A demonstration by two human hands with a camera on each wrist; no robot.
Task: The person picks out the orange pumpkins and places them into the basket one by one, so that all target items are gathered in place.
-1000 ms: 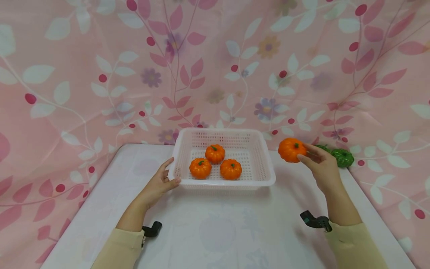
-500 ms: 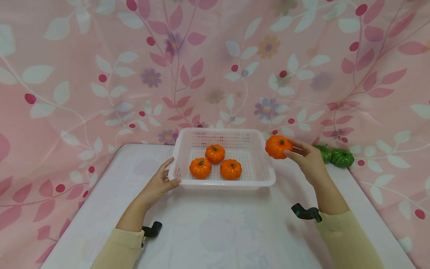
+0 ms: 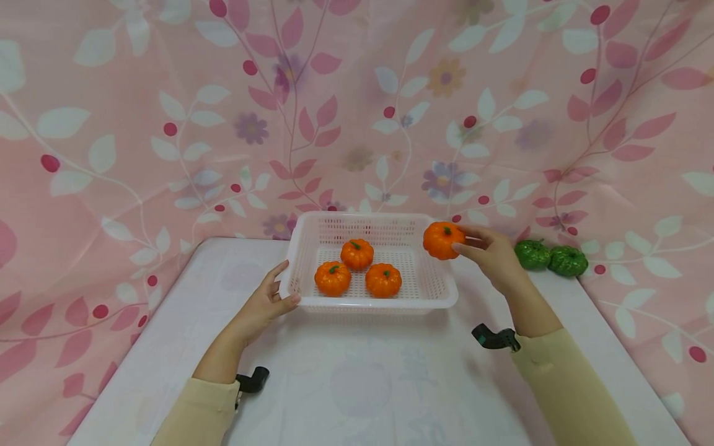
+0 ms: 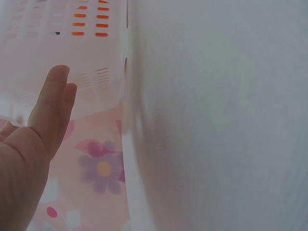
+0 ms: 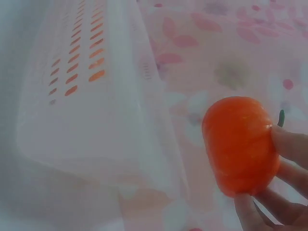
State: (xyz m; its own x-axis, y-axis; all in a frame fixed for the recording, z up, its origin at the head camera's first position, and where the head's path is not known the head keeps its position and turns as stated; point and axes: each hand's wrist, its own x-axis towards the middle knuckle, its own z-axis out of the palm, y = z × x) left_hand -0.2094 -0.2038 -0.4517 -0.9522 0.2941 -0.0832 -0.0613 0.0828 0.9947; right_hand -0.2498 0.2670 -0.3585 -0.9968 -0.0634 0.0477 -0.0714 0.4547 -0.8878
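My right hand (image 3: 493, 257) pinches an orange toy pumpkin (image 3: 443, 240) with a green stem, raised over the right rim of a white plastic basket (image 3: 368, 303). In the right wrist view, the thumb and fingertips are on the held pumpkin (image 5: 240, 147), beside the basket's slotted wall (image 5: 86, 130). Several more orange pumpkins sit in the basket: a front left one (image 3: 333, 279), a rear one (image 3: 357, 254) and a front right one (image 3: 383, 280). With spread, fairly straight fingers, my left hand (image 3: 262, 310) touches the basket's left front corner. The left wrist view shows straight fingers (image 4: 50, 103) against its wall.
Two green toy pumpkins, one on the left (image 3: 532, 254) and one on the right (image 3: 568, 261), lie side by side at the table's right rear edge. A white cloth covers the table (image 3: 357, 384). A pink floral curtain (image 3: 357, 111) hangs directly behind.
My right hand has carried the orange pumpkin leftward and slightly up, from beside the basket to above its right rim. The left hand and basket have stayed in place.
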